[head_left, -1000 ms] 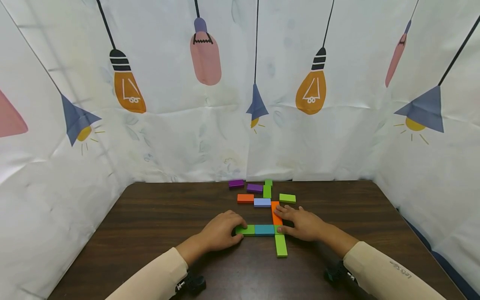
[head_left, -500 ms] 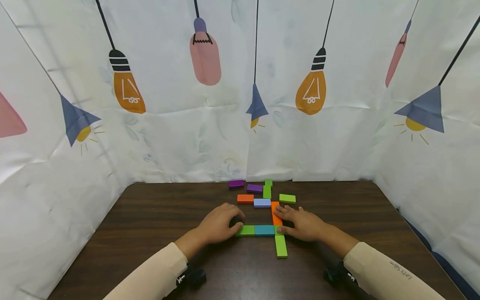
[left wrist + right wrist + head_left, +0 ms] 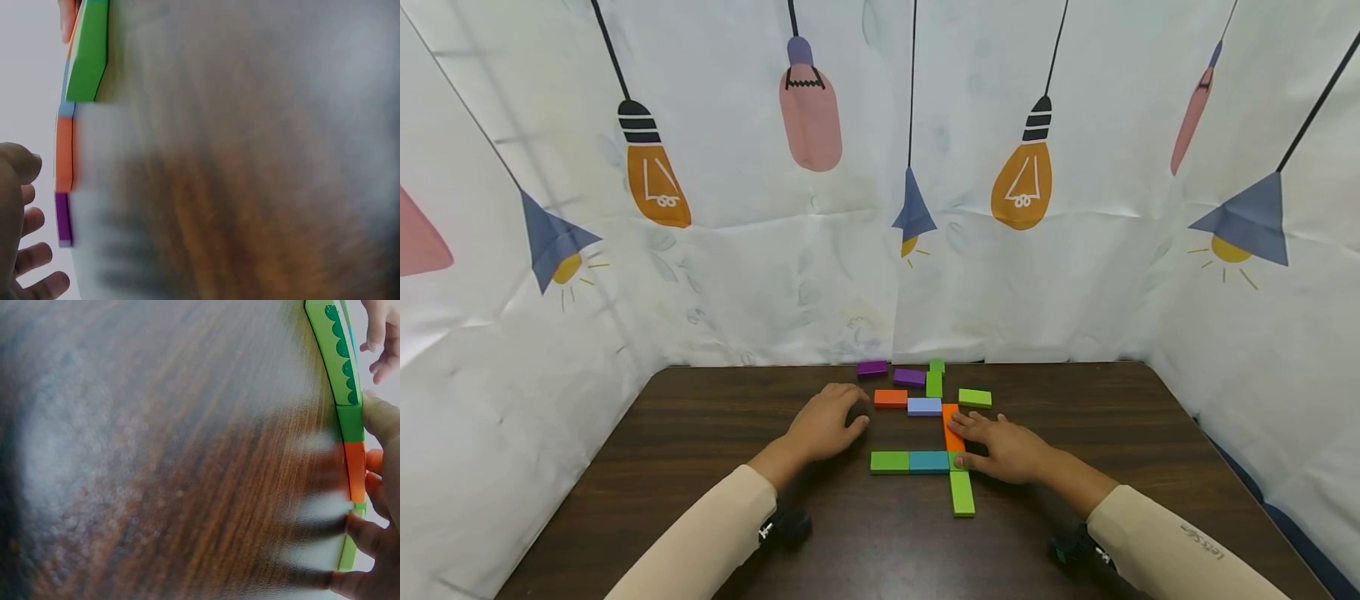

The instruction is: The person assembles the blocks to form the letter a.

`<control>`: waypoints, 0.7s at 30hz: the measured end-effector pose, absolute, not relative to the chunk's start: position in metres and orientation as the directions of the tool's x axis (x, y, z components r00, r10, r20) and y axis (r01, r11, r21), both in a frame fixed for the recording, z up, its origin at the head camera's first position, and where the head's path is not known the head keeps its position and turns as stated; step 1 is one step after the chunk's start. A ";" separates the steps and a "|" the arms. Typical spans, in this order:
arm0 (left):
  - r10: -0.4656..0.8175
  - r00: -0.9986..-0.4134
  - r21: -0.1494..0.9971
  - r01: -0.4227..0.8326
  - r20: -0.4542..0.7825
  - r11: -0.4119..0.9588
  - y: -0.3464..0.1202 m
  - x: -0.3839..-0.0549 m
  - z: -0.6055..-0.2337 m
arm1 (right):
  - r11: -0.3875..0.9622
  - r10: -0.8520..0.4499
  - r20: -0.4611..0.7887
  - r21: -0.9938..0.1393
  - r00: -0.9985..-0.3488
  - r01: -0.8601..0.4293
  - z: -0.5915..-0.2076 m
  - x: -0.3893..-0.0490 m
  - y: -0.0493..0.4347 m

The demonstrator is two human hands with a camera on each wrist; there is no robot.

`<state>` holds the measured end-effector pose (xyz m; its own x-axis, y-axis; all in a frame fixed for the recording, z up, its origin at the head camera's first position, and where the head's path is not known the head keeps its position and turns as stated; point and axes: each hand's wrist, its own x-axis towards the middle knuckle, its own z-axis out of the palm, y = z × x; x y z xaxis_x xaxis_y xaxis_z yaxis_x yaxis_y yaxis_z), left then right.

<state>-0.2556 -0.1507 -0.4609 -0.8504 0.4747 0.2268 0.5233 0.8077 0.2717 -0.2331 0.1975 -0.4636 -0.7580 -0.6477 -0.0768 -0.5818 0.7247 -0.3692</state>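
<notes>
Alignment seems underway: the spread right hand [image 3: 1006, 447] touches the orange block [image 3: 355, 470]; the relaxed left hand [image 3: 826, 422], holding nothing, likely must pinch next.

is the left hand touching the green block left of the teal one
Apart: the head view shows a clear gap between the left hand and the green block.

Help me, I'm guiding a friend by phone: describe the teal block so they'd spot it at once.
On the dark table, a row of blocks runs left from the right hand. Its middle is the teal block, between green blocks; it is greener and darker than the pale blue block farther back.
</notes>
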 end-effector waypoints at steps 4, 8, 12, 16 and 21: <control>0.458 -0.862 0.259 0.503 0.217 0.825 -0.153 -0.262 -0.459 | 0.727 -0.646 -0.078 -0.366 -0.760 -0.581 -0.463 -0.233 0.197; 0.456 -0.870 0.266 0.492 0.188 0.829 -0.153 -0.266 -0.458 | 0.729 -0.645 -0.078 -0.364 -0.761 -0.580 -0.464 -0.233 0.197; 0.448 -0.879 0.267 0.476 0.161 0.838 -0.152 -0.271 -0.459 | 0.729 -0.644 -0.077 -0.365 -0.761 -0.579 -0.464 -0.233 0.197; 0.440 -0.888 0.279 0.460 0.135 0.843 -0.150 -0.277 -0.460 | 0.727 -0.645 -0.080 -0.369 -0.760 -0.578 -0.464 -0.233 0.197; 0.433 -0.896 0.288 0.443 0.103 0.849 -0.149 -0.284 -0.461 | 0.728 -0.645 -0.079 -0.365 -0.760 -0.580 -0.464 -0.233 0.198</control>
<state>-0.2835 -0.1491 -0.4610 -0.8956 0.4328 0.1031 0.4433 0.8489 0.2877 -0.2328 0.1979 -0.4642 -0.7599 -0.6452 -0.0787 -0.5802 0.7279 -0.3655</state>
